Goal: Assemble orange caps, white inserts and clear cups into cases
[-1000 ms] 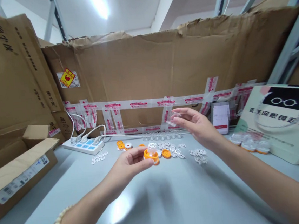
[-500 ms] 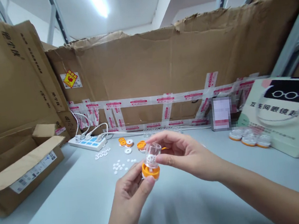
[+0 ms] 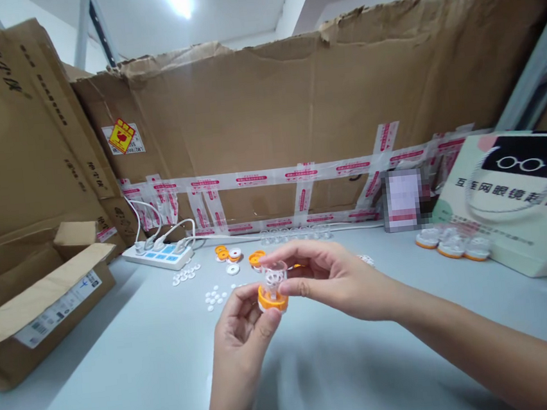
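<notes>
My left hand (image 3: pixel 247 336) pinches an orange round base (image 3: pixel 273 300) with a white underside between thumb and fingers. Above it, my right hand (image 3: pixel 329 280) has thumb and fingers closed on a clear plastic cup (image 3: pixel 279 267). A white openwork piece (image 3: pixel 274 278) shows through the cup's wall. The cup's lower end sits at or inside the orange rim; how far in it reaches is hard to see. Just behind the hands lie more orange rings (image 3: pixel 256 259), partly covered by my right fingers.
Small white discs (image 3: pixel 214 297) and white rings (image 3: pixel 232 269) are scattered left of the hands. A power strip (image 3: pixel 159 254) stands behind them. Clear cups (image 3: pixel 295 234) line the back. Orange-based finished-looking pieces (image 3: pixel 451 244) sit by a paper bag (image 3: pixel 510 208). An open carton (image 3: pixel 55 303) stands left.
The clear cup has come down closer into the orange base. Both hands have shifted slightly up in the picture, as the camera view tilted a little.
</notes>
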A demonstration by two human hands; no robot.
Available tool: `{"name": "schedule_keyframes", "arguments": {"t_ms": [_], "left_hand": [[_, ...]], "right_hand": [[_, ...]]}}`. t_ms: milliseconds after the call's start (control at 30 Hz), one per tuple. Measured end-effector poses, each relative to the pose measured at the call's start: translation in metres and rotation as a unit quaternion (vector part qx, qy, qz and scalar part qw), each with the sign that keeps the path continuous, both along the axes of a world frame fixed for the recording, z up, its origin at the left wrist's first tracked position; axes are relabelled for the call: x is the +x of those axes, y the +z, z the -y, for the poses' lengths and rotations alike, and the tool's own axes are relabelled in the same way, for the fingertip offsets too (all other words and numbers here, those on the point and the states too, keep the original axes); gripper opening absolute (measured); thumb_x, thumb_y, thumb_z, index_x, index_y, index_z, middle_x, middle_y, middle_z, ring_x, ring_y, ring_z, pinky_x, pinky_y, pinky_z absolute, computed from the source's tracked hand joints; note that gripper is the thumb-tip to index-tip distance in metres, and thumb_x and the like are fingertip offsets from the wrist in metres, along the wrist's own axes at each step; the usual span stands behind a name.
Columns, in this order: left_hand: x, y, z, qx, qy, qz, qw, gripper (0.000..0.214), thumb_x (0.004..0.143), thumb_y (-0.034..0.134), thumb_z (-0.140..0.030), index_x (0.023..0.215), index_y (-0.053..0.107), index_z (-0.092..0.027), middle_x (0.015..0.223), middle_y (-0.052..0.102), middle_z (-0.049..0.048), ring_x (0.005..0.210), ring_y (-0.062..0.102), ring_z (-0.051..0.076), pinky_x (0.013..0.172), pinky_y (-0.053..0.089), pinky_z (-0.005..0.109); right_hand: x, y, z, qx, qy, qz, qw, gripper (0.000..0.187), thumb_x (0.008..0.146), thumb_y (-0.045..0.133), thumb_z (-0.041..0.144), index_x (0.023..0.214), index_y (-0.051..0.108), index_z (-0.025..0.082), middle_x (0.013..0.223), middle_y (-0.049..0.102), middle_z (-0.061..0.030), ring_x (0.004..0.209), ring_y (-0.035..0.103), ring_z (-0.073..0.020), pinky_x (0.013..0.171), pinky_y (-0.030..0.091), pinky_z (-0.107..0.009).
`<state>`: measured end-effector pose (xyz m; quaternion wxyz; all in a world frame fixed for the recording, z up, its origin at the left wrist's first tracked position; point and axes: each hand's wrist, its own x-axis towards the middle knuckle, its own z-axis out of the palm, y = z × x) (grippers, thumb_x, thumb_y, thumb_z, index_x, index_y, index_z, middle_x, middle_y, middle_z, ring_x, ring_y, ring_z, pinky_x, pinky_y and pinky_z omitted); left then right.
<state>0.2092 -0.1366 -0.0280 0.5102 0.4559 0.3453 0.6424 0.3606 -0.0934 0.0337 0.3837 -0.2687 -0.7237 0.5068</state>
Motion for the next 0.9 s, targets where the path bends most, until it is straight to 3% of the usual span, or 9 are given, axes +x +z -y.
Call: {"name": "schedule_keyframes", "arguments": {"t_ms": [600, 900], "left_hand": [[-0.001, -0.008, 0.001, 0.011, 0.033, -0.001, 0.999, 0.024, 0.072, 0.072, -0.031, 0.089, 0.064, -0.016, 0.087, 0.068, 0.0052, 0.082, 0.063, 0.017, 0.074, 0.052, 0.023], [0.002, -0.008, 0.005, -0.003, 0.107, -0.01, 0.994, 0.026, 0.068, 0.074, -0.031, 0.086, 0.064, -0.016, 0.085, 0.069, 0.0051, 0.081, 0.065, 0.018, 0.072, 0.053, 0.024]], "right_hand": [[-0.004, -0.008, 0.002, 0.034, -0.017, -0.017, 0.999, 0.022, 0.073, 0.067, 0.025, 0.093, 0.064, 0.018, 0.105, 0.066, -0.0069, 0.092, 0.062, -0.0174, 0.086, 0.053, -0.039], [-0.012, -0.02, 0.001, 0.034, -0.021, -0.056, 0.998, 0.02, 0.071, 0.069, 0.022, 0.09, 0.064, 0.02, 0.099, 0.067, -0.0053, 0.087, 0.065, -0.0163, 0.084, 0.054, -0.038]]}}
